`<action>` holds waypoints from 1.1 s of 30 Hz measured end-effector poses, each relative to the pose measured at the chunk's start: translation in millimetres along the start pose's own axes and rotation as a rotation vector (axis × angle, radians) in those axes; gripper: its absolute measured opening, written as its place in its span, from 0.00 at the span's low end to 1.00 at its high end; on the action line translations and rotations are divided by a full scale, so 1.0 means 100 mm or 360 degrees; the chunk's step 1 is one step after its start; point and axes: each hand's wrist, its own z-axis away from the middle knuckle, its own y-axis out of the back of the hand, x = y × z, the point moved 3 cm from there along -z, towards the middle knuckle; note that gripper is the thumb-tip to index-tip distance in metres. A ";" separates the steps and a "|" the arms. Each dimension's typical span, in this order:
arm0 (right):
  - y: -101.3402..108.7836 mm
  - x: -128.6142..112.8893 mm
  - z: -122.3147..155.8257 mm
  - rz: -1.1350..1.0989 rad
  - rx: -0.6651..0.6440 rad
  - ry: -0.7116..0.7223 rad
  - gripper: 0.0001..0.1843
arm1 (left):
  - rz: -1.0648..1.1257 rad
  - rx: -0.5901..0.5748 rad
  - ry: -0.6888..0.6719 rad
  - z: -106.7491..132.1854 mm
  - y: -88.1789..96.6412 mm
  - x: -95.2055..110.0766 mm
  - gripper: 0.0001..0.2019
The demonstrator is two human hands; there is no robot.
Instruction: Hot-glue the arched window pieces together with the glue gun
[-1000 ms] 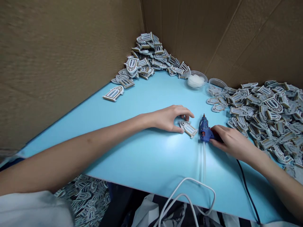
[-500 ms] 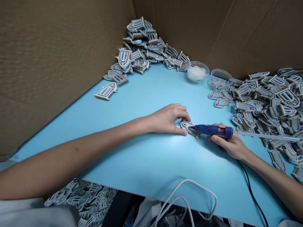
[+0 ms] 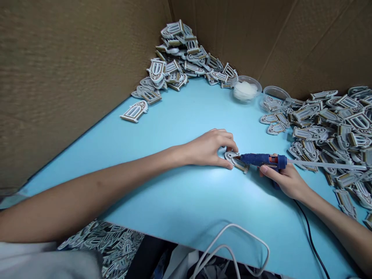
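Note:
My left hand [image 3: 209, 148] pinches a small arch-shaped window piece [image 3: 236, 161] flat on the blue table [image 3: 180, 193], thumb and fingers closed on its rounded end. My right hand [image 3: 283, 179] grips a blue glue gun [image 3: 260, 159] held level, its nozzle touching the piece near my left fingertips. A clear glue stick [image 3: 328, 166] juts from the gun's back toward the right. The gun's black cord [image 3: 309, 236] trails along my right forearm to the table's near edge.
A heap of the same pieces [image 3: 186, 58] fills the far corner, with one lone piece [image 3: 134, 111] to its left. A bigger heap [image 3: 334, 131] covers the right side. Two clear round tubs [image 3: 245, 88] stand between them. Cardboard walls [image 3: 72, 69] enclose the table. White cables [image 3: 232, 244] loop at the near edge.
My right hand lifted the glue gun from standing on the table, turned it level and brought its nozzle onto the piece. My left hand stayed on the piece.

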 end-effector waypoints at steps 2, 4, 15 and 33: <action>0.00 -0.02 0.00 -0.0038 -0.0015 -0.0013 0.26 | 0.0004 0.0003 0.0001 0.00 0.00 0.00 0.18; 0.00 -0.03 -0.01 -0.0084 -0.0037 -0.0018 0.26 | 0.0002 0.0000 0.0002 0.00 -0.01 -0.01 0.18; -0.02 0.02 0.00 -0.0112 -0.0076 -0.0103 0.27 | -0.0010 -0.0003 0.0009 -0.01 -0.01 -0.01 0.19; 0.02 0.16 0.05 -0.0556 0.0037 0.0079 0.30 | 0.0001 -0.0050 0.0015 0.00 -0.01 -0.01 0.20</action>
